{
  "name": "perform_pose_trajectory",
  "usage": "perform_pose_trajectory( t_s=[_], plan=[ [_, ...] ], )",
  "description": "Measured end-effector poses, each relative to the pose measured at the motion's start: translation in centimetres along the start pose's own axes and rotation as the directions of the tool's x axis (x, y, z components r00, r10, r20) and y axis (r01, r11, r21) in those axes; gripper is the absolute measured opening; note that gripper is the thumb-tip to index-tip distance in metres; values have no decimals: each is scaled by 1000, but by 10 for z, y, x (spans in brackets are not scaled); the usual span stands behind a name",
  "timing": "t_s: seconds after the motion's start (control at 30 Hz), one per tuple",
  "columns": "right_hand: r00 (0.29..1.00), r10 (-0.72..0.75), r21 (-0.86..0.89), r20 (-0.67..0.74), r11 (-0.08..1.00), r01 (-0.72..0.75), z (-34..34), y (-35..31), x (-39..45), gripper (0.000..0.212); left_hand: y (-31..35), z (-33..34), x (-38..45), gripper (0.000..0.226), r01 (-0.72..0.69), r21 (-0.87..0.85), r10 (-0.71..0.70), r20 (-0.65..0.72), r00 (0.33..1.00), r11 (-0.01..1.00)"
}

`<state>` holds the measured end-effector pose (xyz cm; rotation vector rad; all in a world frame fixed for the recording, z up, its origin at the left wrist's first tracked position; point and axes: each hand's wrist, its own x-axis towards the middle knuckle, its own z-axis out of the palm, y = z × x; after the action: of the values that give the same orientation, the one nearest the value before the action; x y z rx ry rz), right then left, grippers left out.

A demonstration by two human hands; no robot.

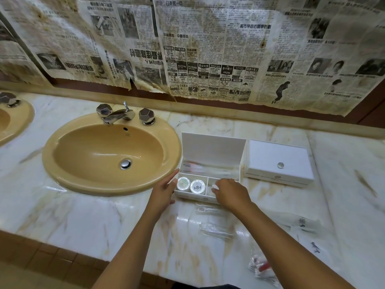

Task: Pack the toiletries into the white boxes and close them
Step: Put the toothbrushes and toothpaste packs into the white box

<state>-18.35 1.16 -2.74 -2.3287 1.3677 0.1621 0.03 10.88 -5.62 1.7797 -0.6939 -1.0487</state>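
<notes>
Open white box [208, 163] sits on the marble counter [104, 215] just right of the sink [110, 153], long axis running left to right, lid standing up at the back. Two round tins [190, 185] lie side by side in its front-left compartment. Left hand [164, 190] lies flat against the box's left end, fingers extended. Right hand [231, 192] reaches palm-down into the front-right compartment, fingers curled; what they pinch, I cannot tell. The closed white box [279, 161] lies just beside, to the right.
</notes>
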Motion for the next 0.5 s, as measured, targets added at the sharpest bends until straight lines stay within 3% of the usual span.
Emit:
perform_pose_trajectory(
  t_s=[0.1,0.27,0.5],
  plan=[
    [1000,7,17,23,1000,-7,-1,-3,-1,23,0,0,-1,31,2,-4,-2,-4,1000,1000],
    [989,35,240,-141,971,0,-6,-10,-4,9,1,1,-2,31,-8,-6,8,-14,1000,1000],
    [988,13,430,-151,901,54,-11,-15,-4,15,1,1,-2,31,-20,1,20,-10,1000,1000]
  ],
)
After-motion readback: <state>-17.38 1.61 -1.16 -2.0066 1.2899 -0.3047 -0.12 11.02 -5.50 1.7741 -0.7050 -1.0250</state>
